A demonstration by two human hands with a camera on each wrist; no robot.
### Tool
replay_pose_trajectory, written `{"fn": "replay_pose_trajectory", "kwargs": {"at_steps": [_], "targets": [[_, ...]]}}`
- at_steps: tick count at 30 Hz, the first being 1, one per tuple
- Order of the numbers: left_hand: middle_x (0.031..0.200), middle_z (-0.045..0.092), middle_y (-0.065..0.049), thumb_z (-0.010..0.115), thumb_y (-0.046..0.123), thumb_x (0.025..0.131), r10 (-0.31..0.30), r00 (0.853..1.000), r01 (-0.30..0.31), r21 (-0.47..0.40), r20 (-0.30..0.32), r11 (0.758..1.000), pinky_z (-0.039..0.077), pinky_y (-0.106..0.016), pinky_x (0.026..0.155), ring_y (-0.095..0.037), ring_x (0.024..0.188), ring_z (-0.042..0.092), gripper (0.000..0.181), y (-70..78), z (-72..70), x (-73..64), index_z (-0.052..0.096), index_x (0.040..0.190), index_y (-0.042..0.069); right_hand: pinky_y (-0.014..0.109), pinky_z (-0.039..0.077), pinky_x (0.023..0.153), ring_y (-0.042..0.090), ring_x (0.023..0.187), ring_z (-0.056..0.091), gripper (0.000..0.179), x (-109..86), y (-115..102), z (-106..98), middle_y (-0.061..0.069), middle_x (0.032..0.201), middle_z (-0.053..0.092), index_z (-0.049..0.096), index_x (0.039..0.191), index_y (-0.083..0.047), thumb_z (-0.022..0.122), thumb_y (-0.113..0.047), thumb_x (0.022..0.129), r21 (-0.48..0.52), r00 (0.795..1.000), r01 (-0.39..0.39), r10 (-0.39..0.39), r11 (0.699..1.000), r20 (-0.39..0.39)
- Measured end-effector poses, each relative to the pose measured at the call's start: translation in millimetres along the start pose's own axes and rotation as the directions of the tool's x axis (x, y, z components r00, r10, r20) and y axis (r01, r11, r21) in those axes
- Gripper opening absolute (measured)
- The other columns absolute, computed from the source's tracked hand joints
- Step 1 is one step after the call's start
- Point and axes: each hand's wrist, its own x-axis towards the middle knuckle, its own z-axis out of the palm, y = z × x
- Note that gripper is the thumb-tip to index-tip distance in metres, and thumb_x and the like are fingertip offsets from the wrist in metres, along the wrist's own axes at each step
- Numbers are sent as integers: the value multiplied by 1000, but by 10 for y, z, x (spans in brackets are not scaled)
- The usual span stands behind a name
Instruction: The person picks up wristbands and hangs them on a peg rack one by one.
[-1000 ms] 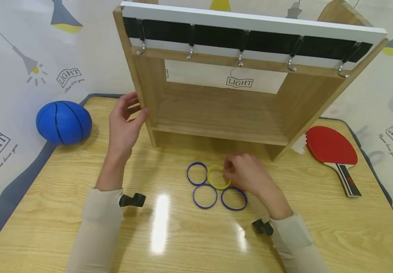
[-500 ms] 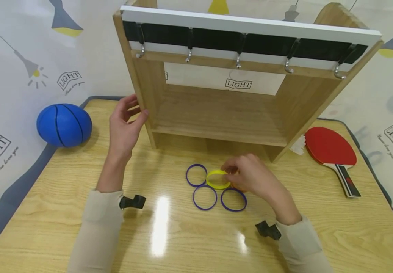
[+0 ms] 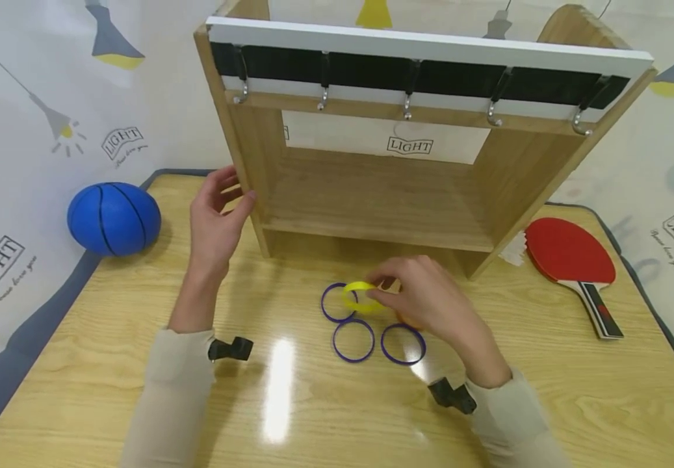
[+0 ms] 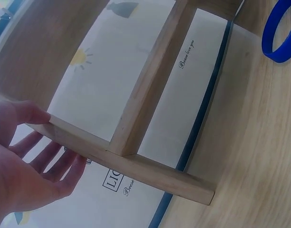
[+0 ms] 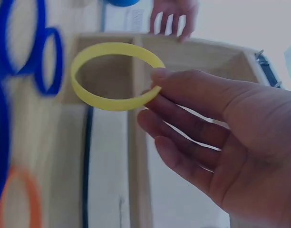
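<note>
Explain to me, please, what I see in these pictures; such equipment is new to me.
There is no robot: these are a person's two bare hands. The wide view comes from a camera on the head; the close views from wrist cameras, one per hand. The right hand pinches a yellow ring, lifted off the table. The left hand holds one side of a wooden rack with metal hooks. On the table lie three blue rings, a partly hidden orange ring, a blue ball and a red paddle.

Head view: orange ring (image 3: 409, 321) mostly behind right hand (image 3: 430, 292) | left wrist view: blue ring (image 4: 278, 57) cut off right
</note>
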Motion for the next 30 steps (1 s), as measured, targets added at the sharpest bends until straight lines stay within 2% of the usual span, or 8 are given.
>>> {"fn": "replay_pose_trajectory", "kwargs": {"at_steps": [4,6,8,10,15,18,24,30], "targets": [[127,57,-10,68,7,90,2,1000,-2,-2,-7,1000,50,-31,84,-27,112,56,41,-32,-12,-8,59,130,10,26,50,60,5,74,63,14,234,-222,-3,-11,86,70,77,100,-16,77,-21,87,174,997,47,-36,984,-66],[127,57,-10,68,7,90,2,1000,-2,-3,-9,1000,50,-31,85,-27,112,56,41,-38,-17,-12,59,130,10,26,52,60,7,74,64,16,387,-347,-12,-10,86,70,76,100,-14,78,-20,86,302,994,74,-45,951,-103],[127,57,-11,68,6,90,6,1000,-6,-5,-6,1000,50,-32,85,-28,112,57,41,-27,-17,-18,58,131,8,28,54,60,10,75,65,18,550,-471,-32,-8,87,71,76,101,-13,78,-20,85,434,988,103,-42,895,-147],[127,57,-13,67,6,91,9,1000,-9,-5,1,1000,50,-33,87,-29,113,56,42,23,-9,-38,58,131,6,33,55,61,15,76,66,19,707,-583,-57,-4,90,72,75,103,-12,78,-20,86,568,981,138,-32,811,-194],[127,57,-15,65,4,92,23,999,-23,14,28,1000,50,-34,88,-30,114,55,40,181,19,-93,56,131,1,39,56,60,30,84,66,22,1035,-829,-149,8,101,71,73,109,-6,75,-13,88,798,948,259,15,544,-317],[126,57,-15,64,3,92,22,999,-22,21,25,1000,51,-33,87,-29,113,55,38,232,27,-101,57,129,2,38,56,62,34,90,67,22,1167,-957,-211,11,104,70,72,111,-5,73,-11,89,843,923,308,75,441,-377],[128,56,-15,63,2,93,6,1000,-6,23,23,1000,50,-35,88,-30,114,55,40,257,30,-93,56,131,2,38,57,64,30,92,68,21,1310,-1090,-285,12,106,69,71,111,-4,71,-10,90,869,885,349,179,351,-429],[128,56,-16,62,2,93,6,1000,-7,29,24,1000,50,-35,89,-29,114,55,40,261,28,-109,55,132,2,37,57,61,31,91,68,20,1363,-1087,-267,14,105,70,71,109,-2,71,-7,90,882,876,363,212,301,-433]]}}
